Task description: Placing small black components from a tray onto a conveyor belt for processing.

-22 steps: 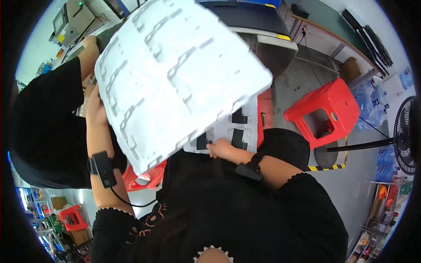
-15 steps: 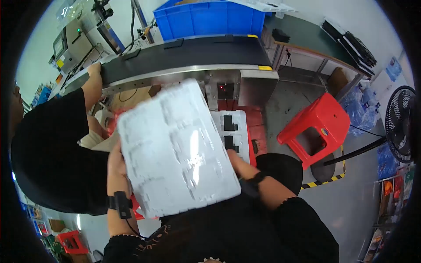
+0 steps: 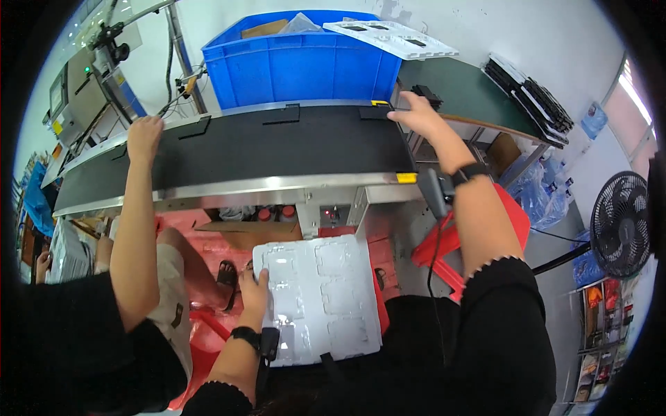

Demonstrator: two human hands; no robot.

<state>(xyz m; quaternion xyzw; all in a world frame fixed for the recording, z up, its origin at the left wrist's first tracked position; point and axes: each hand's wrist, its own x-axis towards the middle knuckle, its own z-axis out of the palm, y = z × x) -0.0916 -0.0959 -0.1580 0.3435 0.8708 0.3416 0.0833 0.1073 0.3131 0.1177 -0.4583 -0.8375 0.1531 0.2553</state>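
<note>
A white plastic tray (image 3: 312, 298) with molded recesses lies low in front of my body. My left hand (image 3: 255, 295) is closed on its left edge, thumb toward the top. Over the right end of the black conveyor belt (image 3: 277, 149) reaches my right hand (image 3: 420, 114), fingers spread and holding nothing. Closest to its fingertips is a thin dark flat piece (image 3: 374, 113) on the belt. Further left on the belt lie more such pieces, one (image 3: 281, 114) near the middle and another (image 3: 195, 128) beyond it. What lies under the tray is hidden.
A co-worker at the left rests a hand (image 3: 144, 139) at the belt's far edge. Behind the belt stands a blue bin (image 3: 298, 73), with a white tray of dark pieces (image 3: 392, 38) across its corner. A red stool (image 3: 510, 222) and black fan (image 3: 621, 225) stand right.
The white tray has come down from a raised, tilted position and covers the tray with dark pieces. My right hand has left it and moved up to the belt's right end.
</note>
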